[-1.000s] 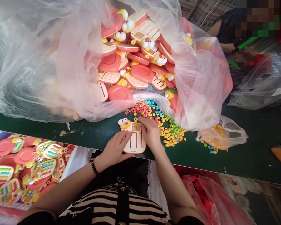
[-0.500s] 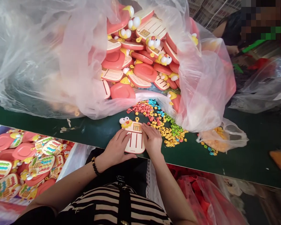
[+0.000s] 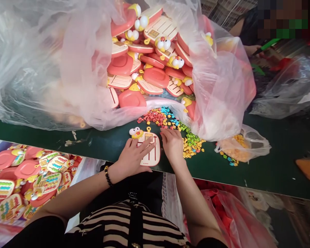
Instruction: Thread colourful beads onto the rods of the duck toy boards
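The open left hand (image 3: 133, 156) lies empty on a cream plastic abacus board (image 3: 153, 159), its red rods beadless, the open right hand (image 3: 172, 144) empty beside loose multicoloured plastic beads (image 3: 192, 144)

Long dark green work table (image 3: 281, 172) across the view, stacked white plastic crates (image 3: 228, 10) behind its far side, one clear plastic bag (image 3: 286, 88) near that edge, red plastic bags (image 3: 235, 220) below the near edge.

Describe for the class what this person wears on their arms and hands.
The left hand and right hand are bare, without gloves. A black beaded bracelet circles the left wrist. Black sleeves end on the arms, beside a black-and-cream striped top.
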Motion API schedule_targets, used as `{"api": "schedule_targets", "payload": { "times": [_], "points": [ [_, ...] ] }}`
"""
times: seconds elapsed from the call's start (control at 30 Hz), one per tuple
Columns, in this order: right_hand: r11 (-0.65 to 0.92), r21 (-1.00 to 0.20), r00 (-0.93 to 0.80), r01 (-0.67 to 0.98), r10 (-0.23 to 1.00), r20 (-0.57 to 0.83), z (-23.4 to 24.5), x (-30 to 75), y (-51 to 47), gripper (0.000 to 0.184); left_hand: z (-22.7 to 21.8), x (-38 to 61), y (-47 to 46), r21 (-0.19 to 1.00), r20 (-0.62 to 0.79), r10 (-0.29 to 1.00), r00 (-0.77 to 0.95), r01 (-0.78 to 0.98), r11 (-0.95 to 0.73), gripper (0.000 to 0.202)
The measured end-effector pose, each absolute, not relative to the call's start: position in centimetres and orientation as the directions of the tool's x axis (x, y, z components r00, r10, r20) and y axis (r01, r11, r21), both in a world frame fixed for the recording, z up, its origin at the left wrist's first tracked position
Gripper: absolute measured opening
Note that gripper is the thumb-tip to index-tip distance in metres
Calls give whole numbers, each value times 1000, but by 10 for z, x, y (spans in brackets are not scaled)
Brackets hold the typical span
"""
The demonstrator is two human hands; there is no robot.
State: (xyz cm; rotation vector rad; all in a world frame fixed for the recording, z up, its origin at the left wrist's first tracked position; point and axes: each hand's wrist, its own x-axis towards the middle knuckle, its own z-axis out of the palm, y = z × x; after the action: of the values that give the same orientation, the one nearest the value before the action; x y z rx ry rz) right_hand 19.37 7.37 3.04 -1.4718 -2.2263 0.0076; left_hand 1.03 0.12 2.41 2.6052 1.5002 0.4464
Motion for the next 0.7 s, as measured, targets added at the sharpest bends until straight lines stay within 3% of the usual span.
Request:
{"api": "schedule_targets", "payload": {
  "times": [0.1, 0.27, 0.33, 0.5, 0.7],
  "points": [
    [419, -213, -354, 883, 891, 284, 28, 200, 99, 24, 27, 13, 5, 203, 140, 856, 498, 832, -517, 94],
    [403, -482, -234, 778, 898, 373, 22, 190, 85, 22, 11, 9, -1, 240, 222, 856, 467, 825, -512, 92],
    [427, -513, -246, 745, 890, 385, 19, 185, 73, 24, 5, 8, -3, 288, 282, 854, 438, 810, -511, 93],
    [405, -346, -265, 846, 883, 387, 13, 184, 55, 28, 1, 6, -6, 420, 348, 869, 351, 771, -479, 99],
    [393, -217, -310, 893, 890, 335, 11, 183, 25, 34, -2, 9, -12, 429, 406, 878, 254, 795, -428, 84]
  ]
}}
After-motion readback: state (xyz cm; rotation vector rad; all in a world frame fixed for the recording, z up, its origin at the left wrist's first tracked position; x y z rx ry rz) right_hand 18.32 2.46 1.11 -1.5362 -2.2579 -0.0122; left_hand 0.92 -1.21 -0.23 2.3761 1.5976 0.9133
